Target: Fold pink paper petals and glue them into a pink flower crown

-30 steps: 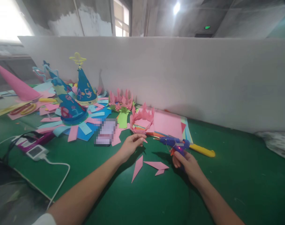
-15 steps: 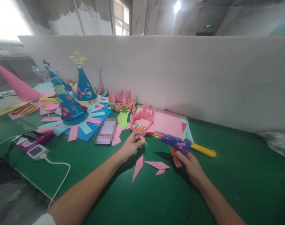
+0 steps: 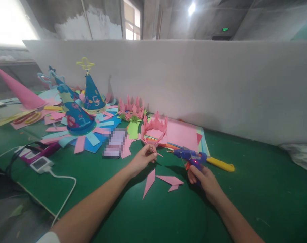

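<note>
Between thumb and fingers, my left hand (image 3: 144, 159) pinches a small pink paper piece (image 3: 159, 154), seen nearly edge-on. My right hand (image 3: 202, 176) is wrapped round the grip of a blue glue gun (image 3: 188, 155) with an orange trigger and a small red light. Its nozzle points left, a short way from the pinched paper and apart from it. Just behind my left hand stands a pink paper crown (image 3: 154, 130). Below the hands lie a folded pink paper diamond (image 3: 149, 184) and further pink pointed pieces (image 3: 170, 180).
Pink sheets (image 3: 183, 133) and a yellow-handled tool (image 3: 221, 164) lie behind the glue gun. Leftward are a phone (image 3: 115, 143), blue cone hats (image 3: 79, 114), another pink crown (image 3: 131, 108), scissors (image 3: 32, 118) and a white cable (image 3: 64, 176). A pale partition (image 3: 219, 81) closes the back.
My left hand has turned the pink piece, so it now shows thinner, edge-on. The glue gun keeps its place in my right hand. The whole view has shifted slightly.
</note>
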### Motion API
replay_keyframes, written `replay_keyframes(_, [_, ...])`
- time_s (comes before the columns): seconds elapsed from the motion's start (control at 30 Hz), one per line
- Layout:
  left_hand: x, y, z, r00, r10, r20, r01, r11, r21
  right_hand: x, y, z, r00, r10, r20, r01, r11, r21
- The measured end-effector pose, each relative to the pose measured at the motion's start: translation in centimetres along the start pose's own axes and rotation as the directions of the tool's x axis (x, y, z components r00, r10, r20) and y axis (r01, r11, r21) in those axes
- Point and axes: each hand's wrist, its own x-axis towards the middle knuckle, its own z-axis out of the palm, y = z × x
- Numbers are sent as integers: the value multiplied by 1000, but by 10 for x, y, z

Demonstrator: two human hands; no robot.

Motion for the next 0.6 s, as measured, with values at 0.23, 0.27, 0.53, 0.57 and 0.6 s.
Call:
replay_keyframes(0.23, [2, -1, 1, 1000, -4, -15, 4, 1000, 3, 1, 4, -1, 1000, 7, 23, -7, 999, -36])
replay_keyframes(0.27, [2, -2, 0, 1000, 4, -17, -3, 1000, 16, 1, 5, -1, 1000, 9, 24, -8, 999, -42])
replay_keyframes(0.53, [7, -16, -6, 991, 132, -40, -119, 967, 227, -1, 1, 1, 1000, -6, 23, 11, 979, -202])
replay_keyframes(0.57, [7, -17, -7, 989, 134, -59, -115, 963, 245, -2, 0, 1, 1000, -13, 21, 17, 974, -227])
replay_keyframes(0.6, [8, -17, -7, 989, 127, -77, -104, 962, 252, -2, -1, 2, 1000, -18, 19, 22, 968, -249])
